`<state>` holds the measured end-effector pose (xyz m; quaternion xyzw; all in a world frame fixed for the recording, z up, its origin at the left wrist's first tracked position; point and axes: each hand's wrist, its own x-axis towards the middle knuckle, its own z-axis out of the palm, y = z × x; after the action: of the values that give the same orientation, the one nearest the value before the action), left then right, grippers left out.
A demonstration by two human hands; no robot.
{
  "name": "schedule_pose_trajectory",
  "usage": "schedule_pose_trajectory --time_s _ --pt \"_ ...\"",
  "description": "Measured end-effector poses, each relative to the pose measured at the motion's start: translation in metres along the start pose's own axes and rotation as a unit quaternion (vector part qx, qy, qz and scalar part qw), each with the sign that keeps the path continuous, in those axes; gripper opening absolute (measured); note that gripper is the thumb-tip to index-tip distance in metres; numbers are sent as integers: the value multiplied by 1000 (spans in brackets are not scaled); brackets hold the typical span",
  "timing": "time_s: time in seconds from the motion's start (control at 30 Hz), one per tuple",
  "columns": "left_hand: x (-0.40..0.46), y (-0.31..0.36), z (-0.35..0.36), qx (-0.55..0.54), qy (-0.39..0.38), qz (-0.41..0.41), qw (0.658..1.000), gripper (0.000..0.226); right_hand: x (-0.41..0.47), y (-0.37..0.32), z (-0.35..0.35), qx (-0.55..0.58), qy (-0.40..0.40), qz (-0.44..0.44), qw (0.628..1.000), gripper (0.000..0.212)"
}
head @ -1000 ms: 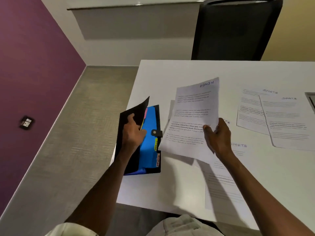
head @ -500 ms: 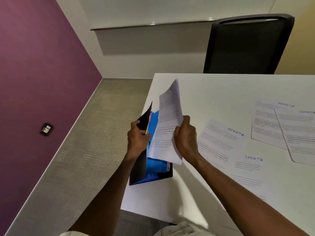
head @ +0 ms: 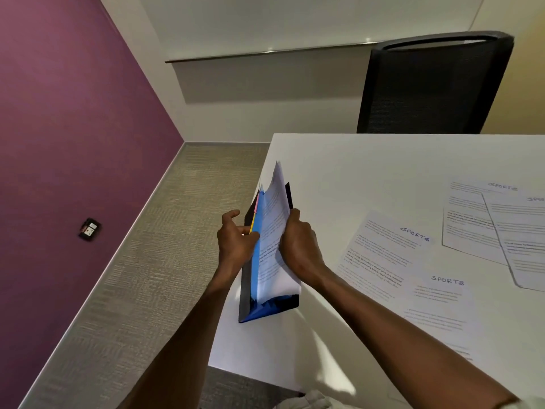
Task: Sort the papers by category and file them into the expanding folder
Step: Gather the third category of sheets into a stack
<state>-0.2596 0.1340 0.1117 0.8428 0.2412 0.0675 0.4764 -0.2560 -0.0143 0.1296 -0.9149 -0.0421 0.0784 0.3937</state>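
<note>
A black expanding folder (head: pixel 267 308) with blue pockets and coloured tabs stands on its edge at the table's left rim. My right hand (head: pixel 298 246) grips a printed white sheet (head: pixel 272 246) that is partly down inside a blue pocket. On the folder's left side my left hand (head: pixel 234 242) holds the front dividers back, its index finger lifted. Several sheets headed SPORTS lie flat on the table: two (head: pixel 383 252) (head: pixel 439 308) overlapping near my right forearm, two more (head: pixel 477 219) (head: pixel 525 240) at the right edge.
The white table (head: pixel 368 172) ends just left of the folder, with grey carpet (head: pixel 165 261) below. A black mesh chair (head: pixel 430 84) stands at the far side. A purple wall (head: pixel 73 143) with a small socket (head: pixel 89 228) closes the left.
The sheet was carried from above the table to the folder, turned on edge and lowered into a pocket. The folder now stands more upright between both hands. The camera view shifted left.
</note>
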Motion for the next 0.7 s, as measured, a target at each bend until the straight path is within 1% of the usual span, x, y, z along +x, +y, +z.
schedule_pose_trajectory --time_s 0.13,0.23,0.37,0.43,0.6,0.7 --pt "-5 -3 -2 -1 -2 6 1000 69 -2 -5 11 2 -24 19 1000 33" --pt "-6 -4 -5 4 -1 13 1000 68 -4 -7 18 37 -78 44 995 29" --pt "-6 -6 -8 0 -4 12 1000 68 -8 -5 30 23 -124 46 991 26" --pt "-7 -6 -8 -2 -9 13 1000 68 -9 -1 35 24 -134 49 989 24" --pt "-12 -6 -7 12 -17 18 1000 66 -9 3 38 -52 -149 5 987 28" --pt "-11 -8 -5 16 -17 21 999 66 -8 8 37 -61 -133 -8 989 29"
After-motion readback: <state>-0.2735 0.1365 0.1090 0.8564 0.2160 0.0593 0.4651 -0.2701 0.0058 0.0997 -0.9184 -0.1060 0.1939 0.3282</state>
